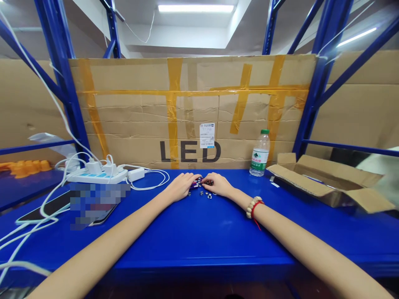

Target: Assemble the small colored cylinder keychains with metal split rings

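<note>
My left hand (181,186) rests on the blue tabletop, its fingers curved around a small shiny purple-and-silver piece (195,183) whose kind I cannot make out. Facing it, my right hand (217,184) has its thumb and fingers drawn together at the same spot, and what they grip is too small to name. Dark reddish bits (210,182) show under the right fingers. Several tiny silvery metal pieces (210,197) lie loose on the table just in front of both hands. A beaded bracelet with a red cord (254,207) circles my right wrist.
Behind the blue table (199,236) stands a large taped carton (140,112). At left are a white power strip (99,176), cables, a phone (46,207) and a partly blurred device. At right stand a water bottle (259,153) and an open cardboard box (314,185). Blue posts flank the table.
</note>
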`<act>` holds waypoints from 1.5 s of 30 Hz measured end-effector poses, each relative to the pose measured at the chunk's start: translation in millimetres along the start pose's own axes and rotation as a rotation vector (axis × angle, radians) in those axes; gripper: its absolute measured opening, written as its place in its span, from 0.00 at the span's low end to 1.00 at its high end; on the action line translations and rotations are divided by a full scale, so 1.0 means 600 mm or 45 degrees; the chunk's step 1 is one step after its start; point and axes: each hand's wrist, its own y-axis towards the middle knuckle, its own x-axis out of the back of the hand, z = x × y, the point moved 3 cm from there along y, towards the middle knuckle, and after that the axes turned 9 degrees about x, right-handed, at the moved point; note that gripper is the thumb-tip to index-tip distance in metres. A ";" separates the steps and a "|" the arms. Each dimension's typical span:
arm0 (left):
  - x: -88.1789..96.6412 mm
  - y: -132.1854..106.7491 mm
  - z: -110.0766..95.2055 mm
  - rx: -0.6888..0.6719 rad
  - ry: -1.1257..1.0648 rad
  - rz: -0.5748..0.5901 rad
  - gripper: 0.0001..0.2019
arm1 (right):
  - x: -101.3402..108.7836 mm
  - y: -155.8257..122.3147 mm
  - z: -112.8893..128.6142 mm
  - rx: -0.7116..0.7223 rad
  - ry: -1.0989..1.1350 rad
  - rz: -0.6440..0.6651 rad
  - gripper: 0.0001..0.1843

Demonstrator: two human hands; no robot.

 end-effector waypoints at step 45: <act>0.000 0.001 -0.002 -0.037 -0.059 -0.009 0.20 | 0.002 0.001 -0.004 -0.108 -0.004 0.022 0.08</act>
